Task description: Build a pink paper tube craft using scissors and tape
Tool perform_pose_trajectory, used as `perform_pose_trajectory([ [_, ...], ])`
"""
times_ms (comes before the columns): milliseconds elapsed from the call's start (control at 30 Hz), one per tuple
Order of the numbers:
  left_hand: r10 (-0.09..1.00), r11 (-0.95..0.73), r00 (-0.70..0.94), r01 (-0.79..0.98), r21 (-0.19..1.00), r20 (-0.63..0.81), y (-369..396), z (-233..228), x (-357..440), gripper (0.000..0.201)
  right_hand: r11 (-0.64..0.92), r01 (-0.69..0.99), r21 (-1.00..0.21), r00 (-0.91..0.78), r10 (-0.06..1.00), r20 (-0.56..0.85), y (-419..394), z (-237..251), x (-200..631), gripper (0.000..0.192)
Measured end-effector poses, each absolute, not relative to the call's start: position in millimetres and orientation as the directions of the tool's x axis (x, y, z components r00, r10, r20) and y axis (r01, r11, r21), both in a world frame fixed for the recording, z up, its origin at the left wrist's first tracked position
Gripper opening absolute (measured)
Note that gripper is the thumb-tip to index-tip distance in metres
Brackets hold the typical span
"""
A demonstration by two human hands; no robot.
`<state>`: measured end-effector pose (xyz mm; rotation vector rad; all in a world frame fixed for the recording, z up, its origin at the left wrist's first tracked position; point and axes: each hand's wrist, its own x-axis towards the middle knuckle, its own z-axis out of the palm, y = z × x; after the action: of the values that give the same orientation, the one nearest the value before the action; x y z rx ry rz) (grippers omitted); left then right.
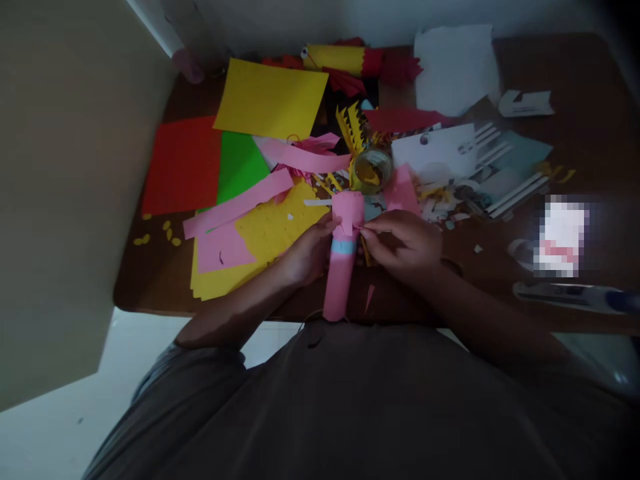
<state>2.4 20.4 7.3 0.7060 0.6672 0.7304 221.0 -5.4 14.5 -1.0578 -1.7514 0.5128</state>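
Note:
A pink paper tube (339, 287) with a light blue band (344, 247) around it points toward my body at the table's front edge. My left hand (313, 253) is closed around the tube's left side, below its far end. On the other side, my right hand (403, 243) pinches a small pink paper piece (358, 227) at the tube's edge with thumb and forefinger. A narrow white strip (318, 202) sticks out left of the tube's top. Just beyond stands a glass jar (373, 168) with something yellow in it.
Yellow sheets (273, 97), a red sheet (183, 165) and pink strips (240, 201) lie at the left. A yellow and red paper fish (337, 60) rests at the back. White paper (435, 152) and scraps cover the right middle. A pen-like white tool (565, 293) lies front right.

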Motion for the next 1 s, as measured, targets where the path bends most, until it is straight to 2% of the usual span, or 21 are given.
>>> perform_pose_trajectory([
  [100, 0.784, 0.520, 0.536, -0.293, 0.802, -0.312, 19, 8, 3, 0.057, 0.488, 0.441, -0.753, -0.131, 0.865, 0.485, -6, 14, 221, 0.008],
  [200, 0.810, 0.477, 0.507, -0.275, 0.834, -0.296, 18, 4, 3, 0.057, 0.512, 0.451, -0.731, -0.158, 0.852, 0.500, -5, 14, 221, 0.008],
  [533, 0.848, 0.399, 0.486, -0.329, 0.856, -0.209, 16, 2, 4, 0.050, 0.696, 0.498, -0.517, -0.175, 0.664, 0.727, 1, 8, 221, 0.005],
  [767, 0.865, 0.333, 0.479, -0.327, 0.884, -0.149, 16, -1, 3, 0.046, 0.775, 0.513, -0.369, -0.268, 0.553, 0.789, 3, 7, 220, 0.012],
  [1000, 0.868, 0.333, 0.474, -0.332, 0.883, -0.149, 17, -2, 4, 0.047, 0.753, 0.558, -0.349, -0.324, 0.585, 0.744, 6, 2, 223, 0.002],
])
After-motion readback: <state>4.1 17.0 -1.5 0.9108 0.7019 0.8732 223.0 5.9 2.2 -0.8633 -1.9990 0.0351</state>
